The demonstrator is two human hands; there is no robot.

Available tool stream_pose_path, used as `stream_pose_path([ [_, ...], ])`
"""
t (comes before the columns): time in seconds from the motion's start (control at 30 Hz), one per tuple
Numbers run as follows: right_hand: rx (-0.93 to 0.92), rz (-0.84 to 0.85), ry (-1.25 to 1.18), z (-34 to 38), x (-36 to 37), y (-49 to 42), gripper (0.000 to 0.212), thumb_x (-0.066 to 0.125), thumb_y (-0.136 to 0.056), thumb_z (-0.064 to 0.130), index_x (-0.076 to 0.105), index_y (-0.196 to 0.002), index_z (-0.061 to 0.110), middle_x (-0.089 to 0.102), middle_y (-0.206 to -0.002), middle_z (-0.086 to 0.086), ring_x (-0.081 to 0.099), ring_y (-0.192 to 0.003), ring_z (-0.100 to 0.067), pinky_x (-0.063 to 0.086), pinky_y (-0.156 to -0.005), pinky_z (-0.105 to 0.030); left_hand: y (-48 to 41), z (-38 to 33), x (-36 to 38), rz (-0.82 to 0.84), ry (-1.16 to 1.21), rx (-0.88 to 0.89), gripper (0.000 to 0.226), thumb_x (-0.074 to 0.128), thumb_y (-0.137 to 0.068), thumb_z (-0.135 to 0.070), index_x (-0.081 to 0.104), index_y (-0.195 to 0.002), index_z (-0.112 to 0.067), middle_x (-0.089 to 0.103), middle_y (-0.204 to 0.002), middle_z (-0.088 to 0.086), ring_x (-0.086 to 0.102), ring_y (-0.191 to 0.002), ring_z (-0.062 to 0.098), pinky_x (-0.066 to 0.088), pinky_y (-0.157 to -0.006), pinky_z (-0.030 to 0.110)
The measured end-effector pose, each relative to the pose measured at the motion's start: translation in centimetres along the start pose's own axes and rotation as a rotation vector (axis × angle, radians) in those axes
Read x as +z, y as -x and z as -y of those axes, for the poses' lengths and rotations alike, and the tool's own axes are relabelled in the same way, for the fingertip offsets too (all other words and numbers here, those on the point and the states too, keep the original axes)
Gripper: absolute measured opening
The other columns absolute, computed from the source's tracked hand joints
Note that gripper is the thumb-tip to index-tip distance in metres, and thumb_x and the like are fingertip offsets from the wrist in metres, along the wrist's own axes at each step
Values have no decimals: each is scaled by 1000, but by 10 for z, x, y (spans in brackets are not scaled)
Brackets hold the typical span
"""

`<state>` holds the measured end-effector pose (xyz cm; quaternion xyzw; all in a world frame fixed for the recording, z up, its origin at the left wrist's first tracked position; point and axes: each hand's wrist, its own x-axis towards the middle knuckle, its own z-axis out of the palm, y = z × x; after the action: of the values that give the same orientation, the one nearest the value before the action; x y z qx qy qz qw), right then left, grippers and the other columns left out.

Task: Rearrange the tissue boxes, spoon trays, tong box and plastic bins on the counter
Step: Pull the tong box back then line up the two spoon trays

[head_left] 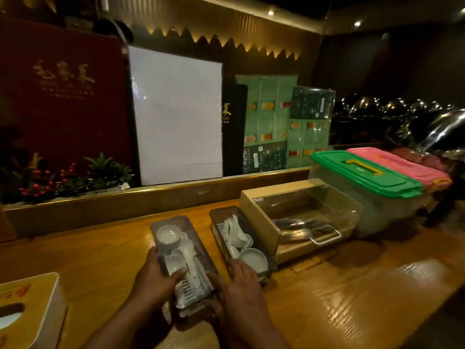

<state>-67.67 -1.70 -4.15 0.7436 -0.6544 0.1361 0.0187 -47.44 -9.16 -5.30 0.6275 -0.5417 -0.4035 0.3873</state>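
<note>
Two clear spoon trays lie side by side on the wooden counter (327, 298). The left spoon tray (195, 230) holds white spoons and a small bowl; my left hand (156, 278) grips its left side and my right hand (239, 283) grips its right near end. The right spoon tray (219, 217) with spoons and a bowl sits just right of it. Further right stands the tong box (261, 212) with a clear lid, tongs inside. Beyond it are a green-lidded plastic bin (364, 177) and a pink-lidded plastic bin (402, 165). A yellow tissue box (30, 306) is at the near left.
A raised ledge (151, 195) runs along the counter's back, with a plant with red berries (63, 177), a white board (178, 117) and green menus (274, 122) behind it. Shiny metal food covers (432, 132) stand at the far right.
</note>
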Motion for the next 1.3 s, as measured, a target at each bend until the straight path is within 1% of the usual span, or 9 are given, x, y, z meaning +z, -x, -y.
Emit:
stream_pose_path([
  [0.07, 65, -33, -10, -18, -5, 2, 72, 65, -72, 60, 41, -138, 41, 52, -142, -11, 49, -131, -33, 45, -103, -48, -2, -5, 13, 1, -15, 13, 71, 86, -73, -27, 45, -130, -36, 67, -124, -4, 65, -109, 23, 55, -90, 49],
  [0.2, 226, -51, -68, -53, -17, 10, 67, 58, -90, 51, 28, -148, 36, 25, -158, 0, 17, -146, -21, 21, -119, -41, -2, -15, 26, -2, -3, -6, 67, 84, -76, -22, 46, -128, -41, 65, -114, -8, 65, -107, 25, 56, -88, 51],
  [0.33, 268, -97, -118, -76, -22, 16, 57, 57, -92, 47, 36, -144, 42, 30, -154, 9, 22, -141, -14, 28, -116, -40, -8, -17, 32, 32, 49, -20, 75, 84, -76, -16, 45, -136, -39, 61, -119, -8, 62, -110, 24, 56, -89, 53],
  [0.47, 251, -113, -82, -85, -16, 15, 55, 62, -89, 46, 43, -140, 42, 38, -151, 8, 29, -138, -15, 34, -111, -40, -11, -18, 36, 73, 105, -40, 74, 86, -74, -16, 49, -126, -52, 63, -128, -8, 63, -112, 21, 58, -86, 53],
  [0.63, 241, -130, -77, -95, -13, 14, 53, 60, -88, 48, 45, -139, 44, 41, -147, 10, 31, -135, -14, 37, -107, -39, -11, -15, 43, 91, 135, -22, 78, 87, -72, -20, 48, -134, -47, 59, -135, -9, 61, -120, 24, 56, -90, 55],
  [0.87, 236, -127, -72, -101, -11, 11, 54, 69, -82, 47, 52, -133, 43, 48, -141, 8, 37, -130, -15, 42, -102, -40, -7, -21, 50, 82, 133, -11, 71, 83, -78, -11, 45, -119, -54, 56, -110, -28, 63, -109, 19, 56, -91, 50],
  [1.1, 234, -123, -69, -101, -9, 9, 56, 70, -81, 48, 51, -134, 44, 45, -143, 8, 35, -133, -15, 39, -105, -39, -5, -26, 48, 99, 213, -37, 78, 80, -79, -6, 45, -137, -44, 60, -115, -24, 63, -111, 17, 57, -90, 51],
  [1.2, 237, -132, -91, -99, -11, 8, 58, 69, -82, 48, 50, -136, 44, 43, -145, 7, 35, -133, -15, 39, -107, -39, -5, -26, 49, 108, 246, -38, 68, 77, -81, -1, 50, -123, -47, 63, -110, -22, 64, -104, 10, 59, -87, 47],
  [1.3, 221, -143, -120, -100, -12, 8, 58, 69, -83, 47, 49, -137, 44, 41, -144, 7, 34, -132, -13, 39, -107, -36, -6, -27, 52, 101, 241, -48, 70, 82, -75, -3, 55, -106, -60, 69, -113, -14, 68, -107, 20, 59, -85, 51],
])
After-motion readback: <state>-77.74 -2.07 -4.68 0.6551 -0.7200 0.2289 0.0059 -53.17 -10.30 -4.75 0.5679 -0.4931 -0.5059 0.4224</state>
